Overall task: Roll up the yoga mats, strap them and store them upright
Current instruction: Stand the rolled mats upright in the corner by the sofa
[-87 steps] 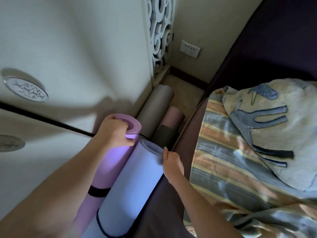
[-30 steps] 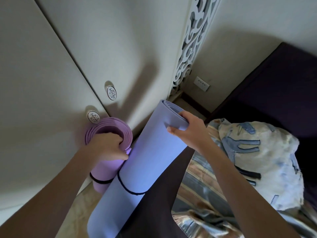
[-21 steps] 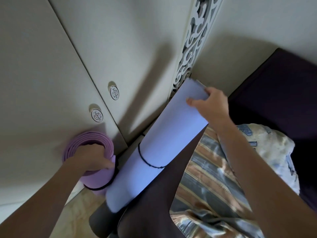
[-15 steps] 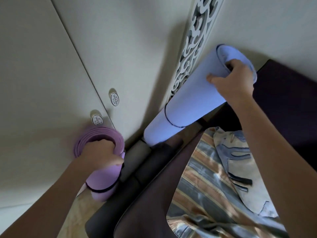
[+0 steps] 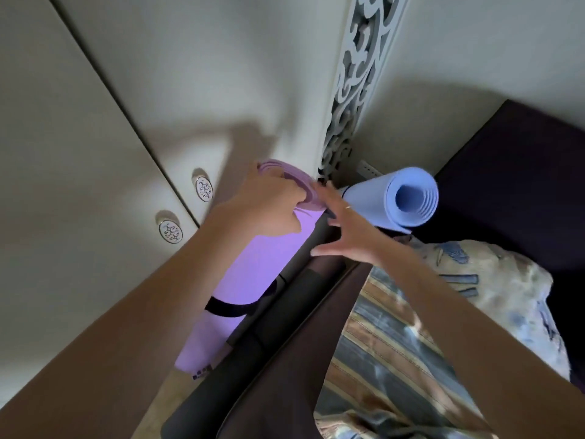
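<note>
A rolled purple yoga mat with a black strap stands tilted against the wardrobe. My left hand grips its top rim. A rolled light-blue mat leans in the corner by the carved panel, its open end facing me; nothing holds it. My right hand hovers with spread fingers between the two mats, beside the purple mat's top. Dark rolled mats lie along the floor gap below.
Cream wardrobe doors with two round knobs stand at left. A carved white panel rises in the corner. A dark bed with a striped blanket and a patterned pillow fills the right.
My right hand has let go of the blue mat, which now rests in the corner, and has moved back toward the purple mat. The purple mat has shifted right toward the corner.
</note>
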`<state>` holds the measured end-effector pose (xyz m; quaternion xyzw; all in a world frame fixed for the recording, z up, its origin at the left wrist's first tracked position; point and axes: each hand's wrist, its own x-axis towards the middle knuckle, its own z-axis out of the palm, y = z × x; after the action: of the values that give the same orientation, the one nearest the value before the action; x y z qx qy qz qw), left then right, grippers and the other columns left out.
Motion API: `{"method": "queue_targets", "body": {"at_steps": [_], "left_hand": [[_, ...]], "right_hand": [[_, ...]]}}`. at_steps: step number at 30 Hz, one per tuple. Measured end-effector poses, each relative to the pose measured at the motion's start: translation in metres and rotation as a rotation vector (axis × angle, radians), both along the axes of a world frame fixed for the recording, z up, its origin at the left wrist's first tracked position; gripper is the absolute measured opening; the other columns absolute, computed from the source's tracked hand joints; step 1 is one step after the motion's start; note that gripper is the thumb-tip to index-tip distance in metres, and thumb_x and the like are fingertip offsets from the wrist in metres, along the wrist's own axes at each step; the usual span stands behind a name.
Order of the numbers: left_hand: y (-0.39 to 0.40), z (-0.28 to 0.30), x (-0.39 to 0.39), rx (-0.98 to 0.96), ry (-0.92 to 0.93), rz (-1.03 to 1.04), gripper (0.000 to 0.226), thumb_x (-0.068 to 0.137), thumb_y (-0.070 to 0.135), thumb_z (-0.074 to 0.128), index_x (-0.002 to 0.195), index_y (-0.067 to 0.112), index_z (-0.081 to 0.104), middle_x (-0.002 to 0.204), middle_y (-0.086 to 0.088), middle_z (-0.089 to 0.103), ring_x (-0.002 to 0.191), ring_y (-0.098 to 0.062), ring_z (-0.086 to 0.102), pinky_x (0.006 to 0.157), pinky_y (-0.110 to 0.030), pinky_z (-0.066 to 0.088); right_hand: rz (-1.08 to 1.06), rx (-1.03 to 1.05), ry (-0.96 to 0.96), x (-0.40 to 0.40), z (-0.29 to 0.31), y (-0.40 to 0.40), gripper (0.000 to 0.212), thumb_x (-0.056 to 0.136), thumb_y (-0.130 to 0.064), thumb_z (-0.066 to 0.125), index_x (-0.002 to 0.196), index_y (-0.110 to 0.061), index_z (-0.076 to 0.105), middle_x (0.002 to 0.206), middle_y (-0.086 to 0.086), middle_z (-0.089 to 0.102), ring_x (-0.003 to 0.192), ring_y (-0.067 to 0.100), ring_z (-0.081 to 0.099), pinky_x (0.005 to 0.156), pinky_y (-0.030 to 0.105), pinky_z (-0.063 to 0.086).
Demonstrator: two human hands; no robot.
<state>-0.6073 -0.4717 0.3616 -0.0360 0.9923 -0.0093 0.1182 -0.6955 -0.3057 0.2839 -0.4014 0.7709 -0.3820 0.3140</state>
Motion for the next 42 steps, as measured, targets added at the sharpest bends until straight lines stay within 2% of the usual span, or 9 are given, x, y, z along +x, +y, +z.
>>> {"method": "queue_targets", "body": {"at_steps": [4, 9, 13, 22, 27, 32, 35, 39, 42], "left_hand": [[0.007, 0.001, -0.016, -0.059, 0.063, -0.117, 0.036, 0.086, 0.044, 0.060, 0.117, 0.026, 0.062, 0.129, 0.012, 0.050, 0.130, -0.020, 0.032, 0.111, -0.056, 0.017], [0.000, -0.008, -0.024, 0.374, 0.566, 0.071, 0.060, 0.083, 0.015, 0.061, 0.141, 0.022, 0.048, 0.150, -0.004, 0.039, 0.138, -0.027, 0.033, 0.110, -0.042, 0.030], [-0.014, -0.030, -0.017, 0.437, 0.428, 0.312, 0.075, 0.087, 0.015, 0.062, 0.152, 0.017, 0.025, 0.155, -0.009, 0.028, 0.142, -0.029, 0.025, 0.110, -0.040, 0.027], [-0.028, -0.086, -0.007, 0.492, -0.029, 0.470, 0.074, 0.089, 0.014, 0.057, 0.152, 0.026, 0.020, 0.151, -0.008, 0.031, 0.138, -0.031, 0.025, 0.105, -0.044, 0.032], [-0.018, -0.080, -0.034, 0.644, 0.031, 0.313, 0.088, 0.081, 0.011, 0.055, 0.151, 0.045, 0.015, 0.143, -0.006, 0.040, 0.130, -0.031, 0.039, 0.101, -0.047, 0.042], [0.029, -0.032, -0.087, 0.885, 0.252, 0.080, 0.103, 0.080, 0.007, 0.066, 0.156, 0.026, -0.001, 0.149, -0.011, 0.038, 0.122, -0.025, 0.049, 0.093, -0.024, 0.041], [0.059, -0.007, -0.118, 0.881, 0.196, -0.010, 0.102, 0.082, 0.008, 0.063, 0.154, 0.030, -0.006, 0.146, -0.016, 0.039, 0.122, -0.031, 0.050, 0.098, -0.040, 0.044], [0.072, -0.019, -0.148, 0.761, 0.098, -0.018, 0.085, 0.088, 0.019, 0.059, 0.156, 0.027, 0.007, 0.152, -0.011, 0.035, 0.136, -0.029, 0.037, 0.104, -0.035, 0.039], [0.063, -0.058, -0.135, 0.739, -0.018, 0.025, 0.085, 0.087, 0.016, 0.061, 0.156, 0.024, 0.012, 0.139, -0.012, 0.048, 0.122, -0.031, 0.051, 0.097, -0.039, 0.045]], "right_hand": [[-0.271, -0.132, -0.025, 0.004, -0.008, -0.006, 0.071, 0.054, -0.025, 0.090, 0.116, -0.028, 0.056, 0.118, 0.005, 0.060, 0.104, 0.019, 0.062, 0.091, 0.040, 0.053], [-0.636, -0.019, 0.148, -0.015, 0.005, 0.014, 0.057, 0.056, -0.041, 0.089, 0.098, -0.035, 0.052, 0.110, 0.012, 0.051, 0.093, 0.027, 0.054, 0.074, 0.027, 0.042], [-0.837, -0.036, 0.244, -0.048, 0.048, 0.036, 0.080, 0.060, -0.042, 0.089, 0.128, -0.023, 0.051, 0.119, 0.008, 0.043, 0.103, 0.022, 0.049, 0.093, 0.030, 0.046], [-1.092, -0.245, 0.463, -0.077, 0.110, 0.042, 0.077, 0.056, -0.055, 0.085, 0.120, -0.025, 0.053, 0.122, 0.002, 0.039, 0.089, 0.003, 0.050, 0.086, 0.019, 0.048], [-1.160, -0.235, 0.518, -0.073, 0.113, 0.036, 0.070, 0.061, -0.047, 0.083, 0.118, -0.021, 0.052, 0.123, 0.002, 0.040, 0.080, -0.005, 0.046, 0.085, 0.019, 0.045], [-1.190, -0.372, 0.586, -0.068, 0.119, 0.037, 0.049, 0.062, -0.024, 0.083, 0.100, -0.021, 0.052, 0.129, 0.010, 0.037, 0.081, -0.024, 0.041, 0.069, -0.001, 0.036], [-1.197, -0.396, 0.647, -0.080, 0.115, 0.036, 0.053, 0.062, -0.021, 0.082, 0.106, -0.011, 0.055, 0.137, 0.012, 0.032, 0.086, -0.013, 0.043, 0.071, 0.009, 0.039], [-1.036, -0.034, 0.538, -0.105, 0.081, 0.038, 0.059, 0.081, -0.010, 0.070, 0.133, -0.021, 0.044, 0.156, 0.010, 0.014, 0.105, 0.020, 0.055, 0.079, 0.025, 0.043], [-0.709, 0.421, 0.445, -0.118, 0.041, 0.047, 0.070, 0.090, -0.013, 0.061, 0.151, -0.017, 0.026, 0.156, 0.018, 0.021, 0.133, 0.033, 0.041, 0.101, 0.033, 0.037]]}}
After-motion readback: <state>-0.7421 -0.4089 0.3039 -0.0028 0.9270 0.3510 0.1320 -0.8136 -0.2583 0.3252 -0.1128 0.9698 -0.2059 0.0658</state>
